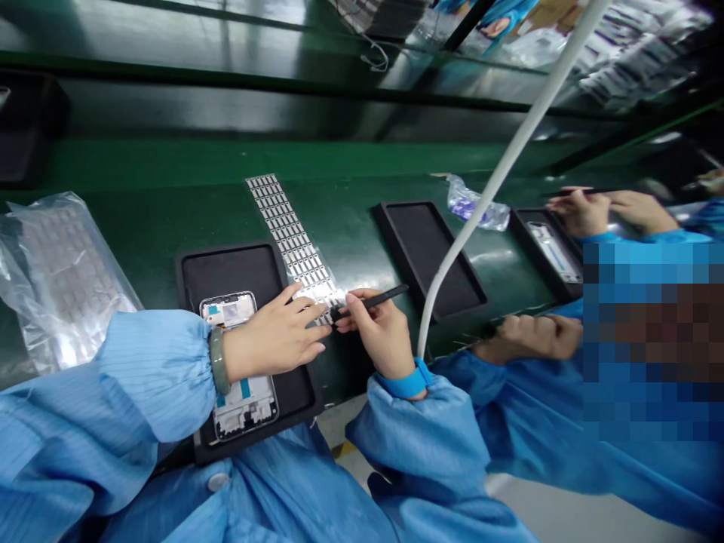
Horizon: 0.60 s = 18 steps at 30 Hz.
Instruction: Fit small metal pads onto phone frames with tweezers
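A long sheet of small silver pieces (pixel 291 230) lies on the green table, its near end under both hands. My left hand (pixel 277 332) rests with spread fingers on the sheet's near left edge, its wrist over a phone frame (pixel 247 403). That frame lies in a black tray (pixel 229 264) in front of me. My right hand (pixel 381 328) is closed around a black pen-like tool (pixel 388 296), its fingertips at the sheet's near right corner. The tool's working tip is too small to make out.
Clear plastic bags with sheets (pixel 68 279) lie at the left. Another black tray (pixel 430 256) and a small plastic bag (pixel 478 204) are to the right. A white hose (pixel 503 173) crosses the view. A co-worker's hands (pixel 611 211) are beside a tray with a frame.
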Available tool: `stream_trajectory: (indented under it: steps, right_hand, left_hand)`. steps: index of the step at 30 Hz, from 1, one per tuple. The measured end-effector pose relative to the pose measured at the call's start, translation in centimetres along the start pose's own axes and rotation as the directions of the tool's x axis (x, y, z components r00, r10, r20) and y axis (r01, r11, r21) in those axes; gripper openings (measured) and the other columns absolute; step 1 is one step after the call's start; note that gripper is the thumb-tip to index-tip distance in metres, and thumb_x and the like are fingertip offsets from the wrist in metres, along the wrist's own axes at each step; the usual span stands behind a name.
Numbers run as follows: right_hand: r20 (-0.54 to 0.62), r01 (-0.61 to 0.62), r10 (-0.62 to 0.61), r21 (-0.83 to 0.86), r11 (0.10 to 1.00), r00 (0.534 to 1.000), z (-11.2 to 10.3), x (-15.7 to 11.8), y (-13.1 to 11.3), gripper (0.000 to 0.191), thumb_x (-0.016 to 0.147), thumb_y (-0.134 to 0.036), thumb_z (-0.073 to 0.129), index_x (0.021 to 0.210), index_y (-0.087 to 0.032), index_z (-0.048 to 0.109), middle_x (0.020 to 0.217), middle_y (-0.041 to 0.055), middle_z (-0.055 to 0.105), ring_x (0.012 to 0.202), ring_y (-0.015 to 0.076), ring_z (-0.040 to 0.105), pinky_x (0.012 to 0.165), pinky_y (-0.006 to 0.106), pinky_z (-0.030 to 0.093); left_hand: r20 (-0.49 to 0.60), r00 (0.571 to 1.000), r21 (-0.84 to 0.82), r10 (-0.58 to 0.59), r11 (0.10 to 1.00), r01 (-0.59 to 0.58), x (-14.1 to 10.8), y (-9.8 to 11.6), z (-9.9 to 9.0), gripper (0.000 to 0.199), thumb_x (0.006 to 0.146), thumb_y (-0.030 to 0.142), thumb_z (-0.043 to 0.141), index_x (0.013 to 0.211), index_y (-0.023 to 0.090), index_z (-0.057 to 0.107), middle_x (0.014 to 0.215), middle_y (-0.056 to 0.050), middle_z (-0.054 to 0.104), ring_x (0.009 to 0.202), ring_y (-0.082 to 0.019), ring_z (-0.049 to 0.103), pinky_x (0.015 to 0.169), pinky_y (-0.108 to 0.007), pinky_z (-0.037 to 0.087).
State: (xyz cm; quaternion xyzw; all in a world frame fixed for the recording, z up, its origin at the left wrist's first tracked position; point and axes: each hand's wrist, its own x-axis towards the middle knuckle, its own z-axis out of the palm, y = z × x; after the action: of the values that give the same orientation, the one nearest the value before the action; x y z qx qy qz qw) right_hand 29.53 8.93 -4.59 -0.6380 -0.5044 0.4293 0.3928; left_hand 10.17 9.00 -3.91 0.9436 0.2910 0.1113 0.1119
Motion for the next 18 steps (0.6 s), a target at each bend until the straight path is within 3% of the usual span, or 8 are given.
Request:
stream_trajectory:
  steps: [5,9,12,13,15,18]
  right_hand:
    - [-0.003,0.006,-0.006,0.135,0.991,1.000,-0.2,-0.4,-2.5,0.028,0.075,-0.040,0.069,0.087,-0.018,0.058,0.065,-0.0005,0.064,0.048,0.0145,0.063,0.046,0.025,0.057]
    - [-0.009,0.002,0.001,0.317,0.949,1.000,0.3,-0.7,-4.4,0.027,0.075,-0.040,0.070,0.087,-0.019,0.058,0.067,-0.0009,0.064,0.046,0.0112,0.060,0.045,0.022,0.054]
    - [0.061,-0.032,0.007,0.417,0.908,0.998,1.5,-0.8,-5.2,0.028,0.075,-0.043,0.068,0.087,-0.020,0.057,0.070,-0.0012,0.065,0.046,0.0096,0.060,0.046,0.021,0.055]
    - [0.085,-0.042,0.005,0.432,0.901,0.996,2.1,-0.8,-5.3,0.028,0.075,-0.043,0.067,0.088,-0.021,0.057,0.071,-0.0011,0.065,0.047,0.0095,0.060,0.047,0.021,0.055]
    - [0.124,-0.055,-0.002,0.453,0.890,0.992,3.5,-0.8,-5.5,0.028,0.075,-0.044,0.067,0.090,-0.021,0.057,0.071,-0.0010,0.066,0.049,0.0099,0.061,0.050,0.022,0.056]
    - [0.185,-0.070,-0.022,0.477,0.876,0.982,5.7,-0.7,-5.9,0.030,0.073,-0.043,0.069,0.091,-0.021,0.057,0.071,-0.0012,0.066,0.048,0.0104,0.061,0.050,0.024,0.057]
  left_hand:
    - [0.016,1.000,-0.039,0.010,0.999,-0.010,0.0,-0.1,-0.1,0.035,0.094,0.037,0.036,0.117,0.019,0.058,0.131,-0.011,0.049,0.122,-0.024,0.044,0.110,-0.050,0.018]
    - [-0.024,0.999,-0.107,0.038,0.993,-0.040,-0.5,-0.4,-1.2,0.034,0.089,0.039,0.049,0.112,0.017,0.059,0.137,-0.015,0.042,0.128,-0.028,0.038,0.109,-0.050,0.023]
    - [-0.045,0.988,-0.313,-0.146,0.942,0.124,-1.5,-0.5,-2.8,0.031,0.088,0.037,0.053,0.109,0.014,0.056,0.121,-0.014,0.054,0.112,-0.025,0.052,0.095,-0.042,0.042]
    - [-0.035,0.966,-0.428,-0.256,0.877,0.217,-1.9,-0.5,-3.3,0.029,0.088,0.037,0.051,0.108,0.015,0.055,0.111,-0.011,0.059,0.101,-0.022,0.057,0.086,-0.037,0.048]
    - [0.017,0.890,-0.669,-0.456,0.656,0.349,-2.8,-0.3,-4.2,0.024,0.088,0.036,0.050,0.102,0.017,0.054,0.091,-0.005,0.063,0.080,-0.015,0.061,0.070,-0.028,0.051]
    - [0.122,0.774,-0.862,-0.621,0.320,0.393,-4.1,0.1,-4.9,0.017,0.085,0.033,0.050,0.086,0.017,0.054,0.073,0.001,0.059,0.062,-0.010,0.057,0.056,-0.022,0.049]
